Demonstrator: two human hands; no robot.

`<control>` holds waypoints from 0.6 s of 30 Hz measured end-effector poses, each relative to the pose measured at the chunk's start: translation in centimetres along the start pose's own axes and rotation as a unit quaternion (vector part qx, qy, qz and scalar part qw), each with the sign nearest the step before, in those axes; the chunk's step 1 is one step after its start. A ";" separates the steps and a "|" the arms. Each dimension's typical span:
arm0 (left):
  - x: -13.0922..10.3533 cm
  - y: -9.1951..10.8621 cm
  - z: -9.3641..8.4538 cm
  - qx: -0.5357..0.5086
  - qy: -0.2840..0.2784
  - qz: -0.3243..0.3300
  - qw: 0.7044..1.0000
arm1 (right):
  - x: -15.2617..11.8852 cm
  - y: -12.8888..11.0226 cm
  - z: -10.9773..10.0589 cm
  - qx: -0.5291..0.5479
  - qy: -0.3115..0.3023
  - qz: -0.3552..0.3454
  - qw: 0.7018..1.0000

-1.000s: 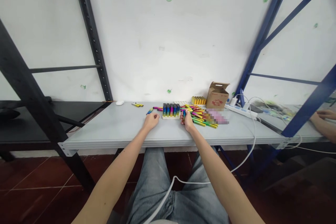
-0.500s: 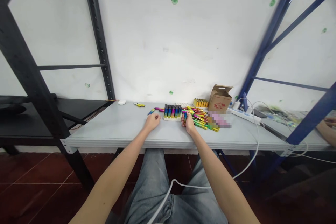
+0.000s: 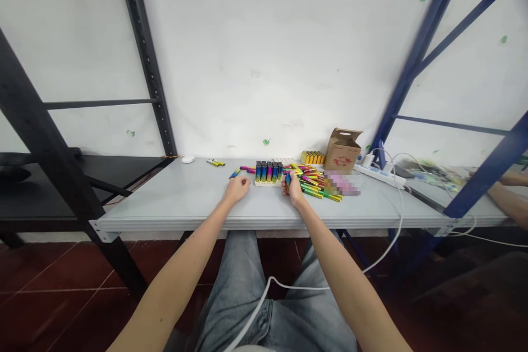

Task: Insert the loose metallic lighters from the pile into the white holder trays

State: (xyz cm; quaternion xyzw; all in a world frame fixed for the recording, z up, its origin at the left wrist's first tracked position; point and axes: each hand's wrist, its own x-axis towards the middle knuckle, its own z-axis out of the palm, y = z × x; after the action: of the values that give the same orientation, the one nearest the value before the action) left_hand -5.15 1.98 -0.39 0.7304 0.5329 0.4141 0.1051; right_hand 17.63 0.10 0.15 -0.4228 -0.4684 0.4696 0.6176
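A white tray [image 3: 268, 184] near the middle of the table holds rows of upright lighters [image 3: 269, 171] with black tops and shiny blue, purple and gold bodies. To its right, my right hand [image 3: 294, 191] is closed around a blue-and-gold lighter [image 3: 287, 180]; the fingers hide part of it. On the tray's left my left hand [image 3: 236, 191] rests on the table with fingers curled, and whatever may be inside them is hidden. Just beyond that hand lies a blue-and-yellow lighter [image 3: 235, 173]. A loose pile of colourful metallic lighters [image 3: 313, 180] spreads beside my right hand.
An open cardboard box [image 3: 342, 151] stands at the back right, next to a block of yellow lighters [image 3: 312, 158]. A white power strip [image 3: 381, 176] with cables lies farther right. Several yellow lighters [image 3: 215, 163] and a white rounded object [image 3: 188, 159] lie back left. Another person's arm [image 3: 509, 201] shows far right.
The view has shifted slightly, so the whole scene sits a little higher and more to the left. Both hands keep nearly the same places, the right still gripping the lighter.
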 end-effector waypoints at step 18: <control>-0.3 0.6 -0.2 0.049 -0.027 0.025 0.998 | 0.8 1.4 -0.3 0.003 0.055 -0.046 0.997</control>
State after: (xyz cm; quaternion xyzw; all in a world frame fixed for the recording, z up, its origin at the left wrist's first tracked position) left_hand -4.94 1.45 -0.01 0.7589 0.5311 0.3697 0.0732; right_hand 17.74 1.17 -1.10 -0.4242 -0.4509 0.4181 0.6647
